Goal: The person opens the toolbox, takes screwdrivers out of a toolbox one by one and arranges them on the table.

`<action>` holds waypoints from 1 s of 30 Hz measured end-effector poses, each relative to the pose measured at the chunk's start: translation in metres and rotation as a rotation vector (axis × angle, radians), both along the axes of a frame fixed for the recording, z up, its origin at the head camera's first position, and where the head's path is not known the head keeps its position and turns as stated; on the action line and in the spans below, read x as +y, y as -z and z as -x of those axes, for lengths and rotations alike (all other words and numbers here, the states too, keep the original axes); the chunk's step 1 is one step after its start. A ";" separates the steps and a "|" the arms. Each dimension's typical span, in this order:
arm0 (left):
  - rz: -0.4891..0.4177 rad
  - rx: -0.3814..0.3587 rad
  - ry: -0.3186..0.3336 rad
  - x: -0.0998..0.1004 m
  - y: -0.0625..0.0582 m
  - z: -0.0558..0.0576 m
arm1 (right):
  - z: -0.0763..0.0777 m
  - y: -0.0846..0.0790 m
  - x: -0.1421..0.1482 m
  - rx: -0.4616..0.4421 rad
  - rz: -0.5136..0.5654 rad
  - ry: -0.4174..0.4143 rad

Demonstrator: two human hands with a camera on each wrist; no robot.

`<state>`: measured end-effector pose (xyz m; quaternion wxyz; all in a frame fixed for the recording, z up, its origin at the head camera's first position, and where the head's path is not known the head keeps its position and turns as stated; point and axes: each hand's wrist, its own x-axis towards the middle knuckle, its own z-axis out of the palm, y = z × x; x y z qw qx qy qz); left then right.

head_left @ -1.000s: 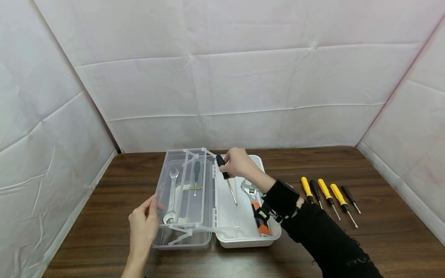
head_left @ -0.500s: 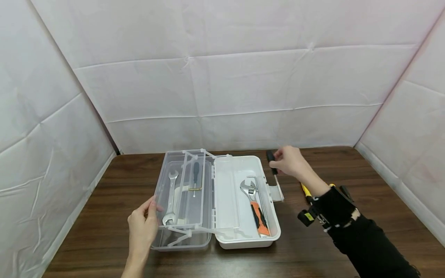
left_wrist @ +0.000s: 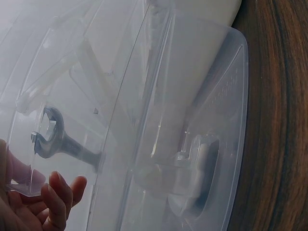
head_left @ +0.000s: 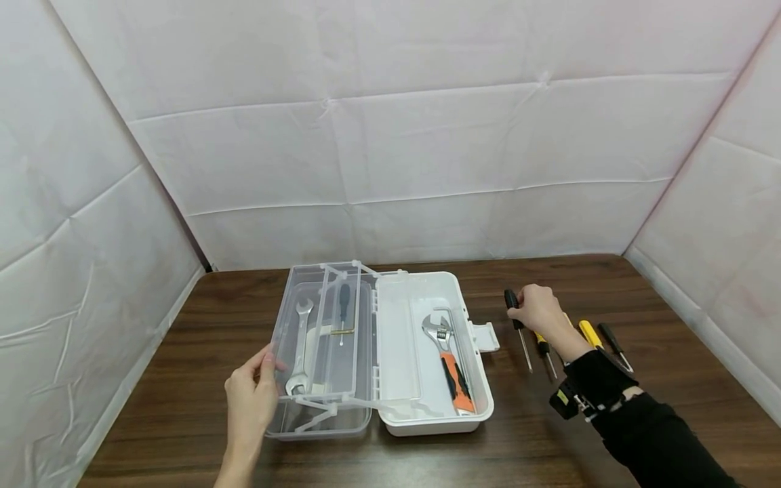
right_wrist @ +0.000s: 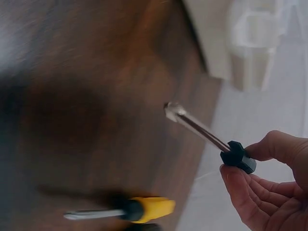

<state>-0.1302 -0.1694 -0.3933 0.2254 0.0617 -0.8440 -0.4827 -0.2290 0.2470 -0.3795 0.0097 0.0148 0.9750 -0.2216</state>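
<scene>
Jutting from the pinching right grip [head_left: 540, 311], black screwdriver [head_left: 518, 324], and within pinching left grip [head_left: 251, 392], clear lid [head_left: 365, 339].

Dim, blurred right wrist view

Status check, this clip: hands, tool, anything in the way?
Left hand grips clear plastic tray. Right hand pinches black screwdriver, tip toward the person. Yellow screwdriver close by; nothing visibly blocking.

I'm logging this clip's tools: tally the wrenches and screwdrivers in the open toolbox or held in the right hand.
Wrenches: 2 (silver wrench, orange-handled wrench)
Screwdrivers: 2 (black screwdriver in the right hand, dark-handled screwdriver in the toolbox)
Total: 4
</scene>
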 end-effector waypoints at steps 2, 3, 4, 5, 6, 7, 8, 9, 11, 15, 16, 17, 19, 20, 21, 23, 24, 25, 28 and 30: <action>0.003 -0.006 -0.009 0.000 0.000 0.001 | 0.002 0.007 0.003 -0.009 -0.022 0.005; 0.005 -0.009 -0.013 0.000 0.000 0.001 | 0.002 0.011 0.004 -0.012 -0.033 0.007; 0.007 -0.010 -0.015 0.000 0.000 0.001 | 0.003 0.014 0.006 -0.018 -0.042 0.009; 0.008 -0.012 -0.017 0.000 0.001 0.002 | 0.004 0.017 0.007 -0.029 -0.050 0.014; 0.009 -0.013 -0.020 0.000 0.001 0.002 | 0.005 0.020 0.008 -0.040 -0.056 0.019; 0.010 -0.014 -0.021 0.000 0.001 0.002 | 0.006 0.022 0.009 -0.047 -0.067 0.020; 0.011 -0.015 -0.022 0.000 0.001 0.002 | 0.007 0.024 0.010 -0.054 -0.074 0.023; 0.012 -0.016 -0.023 0.000 0.001 0.002 | 0.008 0.026 0.010 -0.060 -0.085 0.025; 0.012 -0.019 -0.026 0.000 0.002 0.002 | 0.011 0.029 0.012 -0.074 -0.101 0.028; 0.011 -0.017 -0.026 0.000 0.002 0.002 | 0.016 0.033 0.014 -0.084 -0.130 0.025; 0.009 -0.017 -0.026 0.000 0.001 0.002 | 0.017 0.033 0.014 -0.083 -0.135 0.024; 0.007 -0.019 -0.025 0.000 0.001 0.002 | 0.018 0.034 0.015 -0.084 -0.139 0.023; 0.002 -0.022 -0.021 0.000 0.001 0.002 | 0.018 0.035 0.015 -0.086 -0.150 0.018; -0.001 -0.023 -0.017 0.000 0.001 0.001 | 0.019 0.036 0.015 -0.088 -0.155 0.017; -0.004 -0.025 -0.014 0.000 0.000 0.001 | 0.018 0.036 0.015 -0.095 -0.159 0.016; -0.007 -0.023 -0.007 0.000 0.001 0.001 | 0.018 0.037 0.014 -0.117 -0.159 0.017; -0.008 -0.020 -0.002 0.000 0.000 0.000 | 0.017 0.037 0.014 -0.126 -0.160 0.019; -0.008 -0.016 0.001 0.000 0.000 0.000 | 0.017 0.037 0.014 -0.134 -0.159 0.022; -0.007 -0.006 0.004 0.001 0.000 0.000 | 0.015 0.037 0.014 -0.138 -0.153 0.024; -0.009 -0.006 0.002 0.001 0.000 0.000 | 0.014 0.037 0.015 -0.123 -0.149 0.022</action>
